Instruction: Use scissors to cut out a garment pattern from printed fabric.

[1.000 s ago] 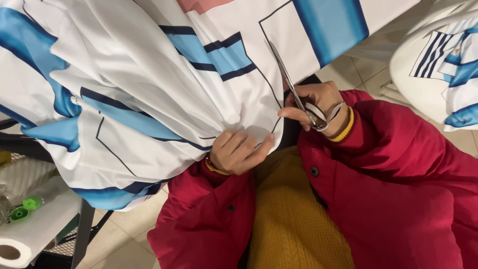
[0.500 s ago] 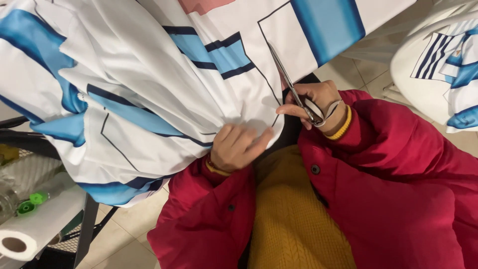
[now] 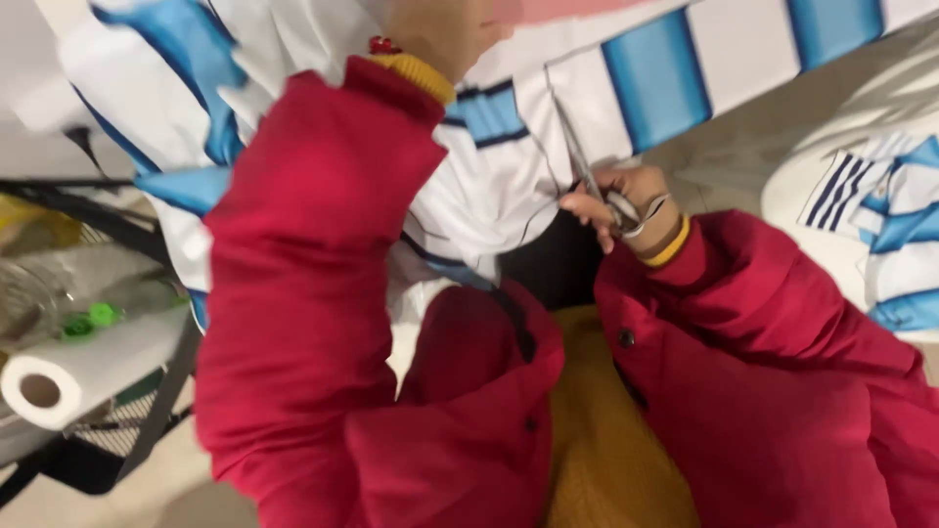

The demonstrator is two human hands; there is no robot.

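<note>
A white fabric point(image 3: 509, 186) with light blue stripes and dark outlines hangs in front of me. My right hand point(image 3: 641, 200) grips small metal scissors point(image 3: 585, 161), blades pointing up against the cloth's edge. My left arm in a red sleeve is raised across the view, and my left hand point(image 3: 440, 29) is up at the top edge against the fabric. It is blurred and partly cut off, so its grip is unclear. I wear a red jacket over a mustard top.
At the lower left, a white paper towel roll point(image 3: 68, 376) lies on a black wire rack point(image 3: 127, 420), beside a clear bottle with green caps point(image 3: 93, 315). More striped fabric point(image 3: 880, 235) lies at the right on a pale surface.
My left hand has left the fabric near the scissors and swung up to the top of the view. My right hand with the scissors has stayed in place.
</note>
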